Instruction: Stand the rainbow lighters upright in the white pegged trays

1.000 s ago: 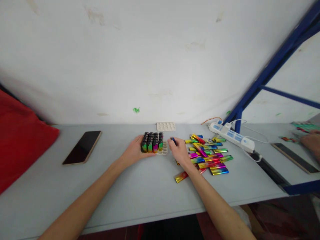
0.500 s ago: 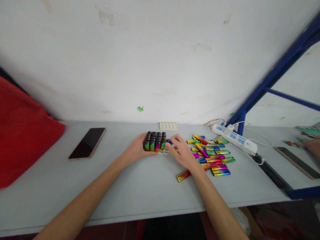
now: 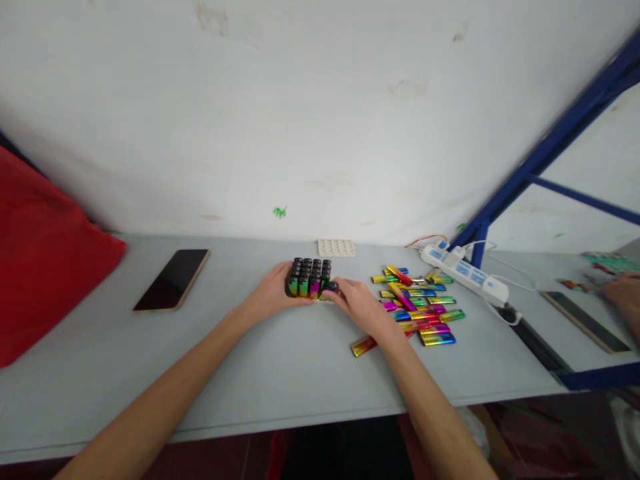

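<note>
Rows of upright lighters (image 3: 309,279) with black tops and shiny green, magenta and yellow bodies stand packed together at the middle of the table. My left hand (image 3: 275,291) is wrapped round their left side and front edge. At their right front corner my right hand (image 3: 353,299) pinches one black-topped lighter (image 3: 331,287), its body mostly hidden by the fingers. Right of that hand lies a loose pile of metallic coloured lighters (image 3: 413,303). Behind the block, a white tray with round or square holes (image 3: 336,248) rests near the wall.
A dark phone (image 3: 173,280) lies at the left, near a red cloth or bag (image 3: 45,260). On the right are a white power strip (image 3: 465,273) with cables, a blue metal frame (image 3: 500,200), another dark flat device (image 3: 585,321) and another person's hand (image 3: 623,298).
My right hand has moved slightly down and turned, bringing its lighter against the front right of the block. The view has shifted a little.
</note>
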Motion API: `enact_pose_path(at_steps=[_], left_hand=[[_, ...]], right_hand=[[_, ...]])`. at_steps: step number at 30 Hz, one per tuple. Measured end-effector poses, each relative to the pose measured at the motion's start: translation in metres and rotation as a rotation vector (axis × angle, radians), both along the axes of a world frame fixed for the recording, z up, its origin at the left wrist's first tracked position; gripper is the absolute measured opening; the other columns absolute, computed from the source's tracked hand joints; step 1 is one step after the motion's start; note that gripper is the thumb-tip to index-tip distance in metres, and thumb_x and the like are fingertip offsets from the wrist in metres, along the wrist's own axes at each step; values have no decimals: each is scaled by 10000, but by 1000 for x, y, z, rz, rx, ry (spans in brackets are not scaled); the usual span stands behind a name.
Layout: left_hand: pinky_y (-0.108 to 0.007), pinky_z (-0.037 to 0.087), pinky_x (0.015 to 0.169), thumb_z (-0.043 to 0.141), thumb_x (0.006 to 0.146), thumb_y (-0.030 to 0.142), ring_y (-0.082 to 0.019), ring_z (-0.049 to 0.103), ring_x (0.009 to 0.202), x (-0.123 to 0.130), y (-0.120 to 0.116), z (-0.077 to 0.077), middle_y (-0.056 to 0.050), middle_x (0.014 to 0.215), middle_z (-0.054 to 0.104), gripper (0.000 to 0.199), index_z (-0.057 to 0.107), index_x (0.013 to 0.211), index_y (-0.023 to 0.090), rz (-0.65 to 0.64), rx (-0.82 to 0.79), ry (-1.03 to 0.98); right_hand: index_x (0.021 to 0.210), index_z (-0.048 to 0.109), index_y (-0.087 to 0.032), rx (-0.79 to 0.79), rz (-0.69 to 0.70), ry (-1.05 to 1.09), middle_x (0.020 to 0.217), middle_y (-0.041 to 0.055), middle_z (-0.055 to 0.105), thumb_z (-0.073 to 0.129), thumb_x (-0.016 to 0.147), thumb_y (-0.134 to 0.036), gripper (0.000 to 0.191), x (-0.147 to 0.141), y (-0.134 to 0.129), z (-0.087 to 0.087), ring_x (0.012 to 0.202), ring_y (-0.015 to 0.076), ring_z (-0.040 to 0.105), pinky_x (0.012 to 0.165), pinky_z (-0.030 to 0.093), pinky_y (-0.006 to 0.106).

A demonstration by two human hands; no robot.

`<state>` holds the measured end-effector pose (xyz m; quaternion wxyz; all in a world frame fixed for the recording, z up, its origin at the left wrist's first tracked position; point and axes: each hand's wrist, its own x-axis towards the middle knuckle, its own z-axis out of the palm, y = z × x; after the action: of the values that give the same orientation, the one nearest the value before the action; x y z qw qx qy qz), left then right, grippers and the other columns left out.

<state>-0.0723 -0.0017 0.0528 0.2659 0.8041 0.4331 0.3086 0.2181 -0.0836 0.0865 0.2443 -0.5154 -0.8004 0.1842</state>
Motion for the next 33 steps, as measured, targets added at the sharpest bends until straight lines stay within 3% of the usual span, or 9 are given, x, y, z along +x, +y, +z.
enact_pose_path(at_steps=[6, 12, 15, 17, 20, 23, 28, 30, 33], left_hand=[[-636, 652, 1374, 1127, 716, 689, -480, 824, 1510, 0, 2, 1, -138, 1515, 900, 874, 842, 1429, 273, 13, 14, 1], [-642, 697, 1293, 1090, 670, 765, -493, 850, 1389, -1, 7, 3, -152, 1353, 916, 806, 836, 1248, 266, 28, 7, 24], [-671, 722, 1221, 1071, 661, 759, -520, 862, 1322, -1, 7, 5, -181, 1306, 923, 759, 825, 1172, 255, 54, -5, 47], [-687, 738, 1176, 1066, 642, 750, -532, 874, 1274, -1, 6, 7, -191, 1281, 929, 734, 817, 1128, 260, 78, -2, 58], [-698, 751, 1157, 1056, 605, 748, -537, 889, 1230, -1, 7, 9, -179, 1251, 943, 731, 816, 1103, 271, 95, 0, 55], [-708, 742, 1196, 1050, 593, 735, -545, 894, 1265, -3, 9, 10, -178, 1284, 955, 746, 831, 1139, 277, 70, -22, 47], [-747, 744, 1195, 1070, 576, 695, -582, 896, 1304, -11, 13, 10, -186, 1341, 967, 814, 868, 1247, 281, 5, -79, 6], [-758, 733, 1236, 1072, 595, 672, -587, 887, 1359, -15, 13, 10, -179, 1395, 963, 835, 876, 1309, 288, -23, -79, -16], [-773, 702, 1307, 1080, 607, 634, -588, 869, 1433, -16, 10, 11, -184, 1464, 946, 860, 871, 1370, 297, -42, -48, -38]], right_hand=[[1331, 832, -230, 7, -19, -163, 1181, 133, 934, 737, 1332, -429, 220, -8, -4, 12, 1076, 307, 878, 946, 586, 357], [1037, 861, -223, 41, -50, -237, 1058, 116, 929, 779, 1300, -562, 437, -15, -5, 13, 978, 271, 872, 969, 573, 359], [1032, 850, -236, 122, -126, -10, 982, 54, 904, 703, 1330, -550, 457, 20, 0, 13, 895, 234, 827, 893, 560, 324], [1008, 835, -239, 201, -326, 60, 932, 55, 881, 622, 1341, -515, 483, 60, 5, 15, 866, 245, 807, 868, 569, 330], [1103, 866, -223, 183, -550, -22, 1024, 109, 925, 708, 1245, -353, 250, 122, 15, 18, 943, 288, 853, 932, 630, 369], [1097, 885, -222, 88, -604, -228, 1140, 154, 954, 840, 1145, -312, 111, 161, 23, 18, 1053, 317, 885, 1018, 667, 402], [1018, 837, -233, 28, -504, -387, 1137, 171, 950, 861, 1147, -318, 156, 171, 21, 12, 1076, 329, 889, 944, 637, 379], [1055, 803, -245, 59, -488, -291, 1062, 141, 934, 831, 1169, -349, 157, 166, 17, 13, 998, 326, 875, 887, 605, 381], [1105, 777, -266, 123, -478, 14, 874, 63, 857, 820, 1173, -590, 334, 152, 13, 20, 810, 299, 789, 802, 565, 387]])
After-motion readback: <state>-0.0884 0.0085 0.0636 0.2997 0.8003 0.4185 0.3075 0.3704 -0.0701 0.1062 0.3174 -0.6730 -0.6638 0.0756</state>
